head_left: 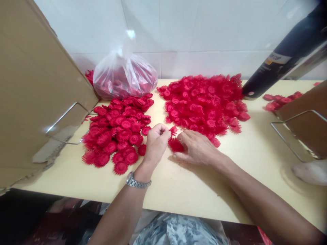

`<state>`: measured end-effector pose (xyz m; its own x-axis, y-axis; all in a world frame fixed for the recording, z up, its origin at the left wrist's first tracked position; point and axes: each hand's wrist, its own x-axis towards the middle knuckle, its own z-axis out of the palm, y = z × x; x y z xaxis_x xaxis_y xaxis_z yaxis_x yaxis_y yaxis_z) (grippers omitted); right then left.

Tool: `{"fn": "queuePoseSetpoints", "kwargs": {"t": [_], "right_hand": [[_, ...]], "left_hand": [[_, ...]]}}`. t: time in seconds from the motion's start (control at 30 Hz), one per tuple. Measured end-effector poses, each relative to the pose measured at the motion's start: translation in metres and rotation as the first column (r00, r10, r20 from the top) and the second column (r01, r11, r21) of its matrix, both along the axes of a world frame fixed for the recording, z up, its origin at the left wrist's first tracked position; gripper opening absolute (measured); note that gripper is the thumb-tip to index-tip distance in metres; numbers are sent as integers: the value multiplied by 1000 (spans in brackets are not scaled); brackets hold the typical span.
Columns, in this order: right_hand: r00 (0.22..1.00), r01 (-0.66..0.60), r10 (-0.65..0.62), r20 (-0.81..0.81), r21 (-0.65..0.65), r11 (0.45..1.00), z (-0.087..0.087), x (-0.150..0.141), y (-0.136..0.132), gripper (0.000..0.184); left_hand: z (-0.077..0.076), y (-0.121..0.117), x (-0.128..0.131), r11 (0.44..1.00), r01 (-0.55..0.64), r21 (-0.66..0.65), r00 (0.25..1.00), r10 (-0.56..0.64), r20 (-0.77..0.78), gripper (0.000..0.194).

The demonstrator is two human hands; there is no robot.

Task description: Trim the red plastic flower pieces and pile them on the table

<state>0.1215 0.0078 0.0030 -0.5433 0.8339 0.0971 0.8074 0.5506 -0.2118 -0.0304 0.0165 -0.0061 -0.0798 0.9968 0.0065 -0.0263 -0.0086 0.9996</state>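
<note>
My left hand, with a metal watch on its wrist, is closed in a pinch on a small red artificial flower piece. My right hand is just to its right, low over the table. Its thumb and curled fingers close around the edge of a red artificial flower; the exact contact is partly hidden. To the left of my hands lies a heap of dark red flower heads. Behind them and to the right spreads a larger heap of brighter red flower pieces.
A tied clear plastic bag of red pieces stands against the wall. Cardboard with a wire handle borders the left side. At right are a dark cylinder, another brown board and a few red flowers on the pale table.
</note>
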Motion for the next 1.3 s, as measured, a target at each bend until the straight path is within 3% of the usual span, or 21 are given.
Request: {"fn": "queuePoseSetpoints", "kwargs": {"t": [0.07,0.2,0.33,0.47,0.57,0.63,0.77,0.87,0.93,1.03,1.13,1.3], "right_hand": [[1000,0,0,-18,7,1000,-3,-3,0,39],[993,-110,111,-29,31,993,-10,-5,2,20],[981,-111,123,-153,84,990,-10,-1,4,25],[965,-9,59,-255,194,981,2,12,5,25],[960,67,22,-280,307,949,22,27,13,26],[960,135,-24,-280,384,913,36,38,27,26],[946,293,-185,-266,462,837,58,57,67,28],[950,311,-256,-179,456,834,64,67,86,33],[957,291,-257,-136,442,848,63,72,88,33],[962,271,-228,-151,422,865,57,78,77,30],[964,247,-182,-192,410,878,50,76,63,26],[975,-2,82,-207,363,932,41,37,45,24]], "left_hand": [[-1,1,-2,1000,13,-9,999,-13,-37,13],[-2,4,-4,999,15,-42,997,-19,-75,13],[2,3,-5,996,20,-86,999,-24,-47,13],[14,-2,-5,992,56,-111,998,-56,9,13],[27,4,1,993,108,-41,994,-109,-9,9],[36,20,11,988,149,34,988,-148,-48,8],[50,74,41,980,134,145,980,-110,-164,9],[54,106,56,968,210,138,965,-182,-191,7],[53,114,55,968,213,137,962,-183,-200,6],[53,101,38,976,177,127,970,-151,-192,8],[57,69,9,989,115,90,983,-100,-157,12],[61,1,-47,992,-93,88,994,97,-45,12]]}}
